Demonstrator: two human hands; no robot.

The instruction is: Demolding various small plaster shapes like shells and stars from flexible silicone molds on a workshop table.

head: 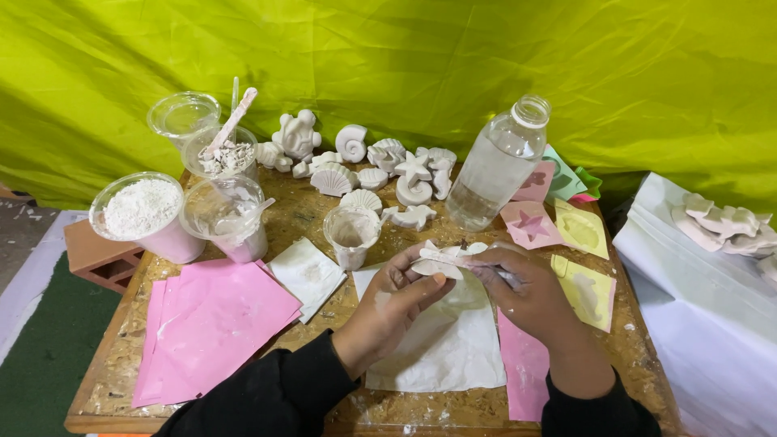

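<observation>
Many white plaster sea-shape casts (364, 162) stand finished behind; left hand (396, 303) fingers pinch one more butterfly-like cast (437, 260), right hand (526, 291) fingers closed, trimming it, seemingly unfinished.

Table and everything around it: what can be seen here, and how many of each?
Plaster butterfly: one, white, held in both hands.
Plaster sea shapes: a dozen or so, white, back of table.
More plaster shapes: several, white, on white cloth at right.
Bottle: one, clear, uncapped, back right.
Plastic cups: five, clear; one with white powder, far left.
Pink sheets: a stack, front left.
Moulds: several, pink, yellow and green, right side.
White paper: one sheet, under the hands.
Backdrop: yellow-green cloth.
Left hand: holds the butterfly.
Right hand: holds the butterfly.
</observation>
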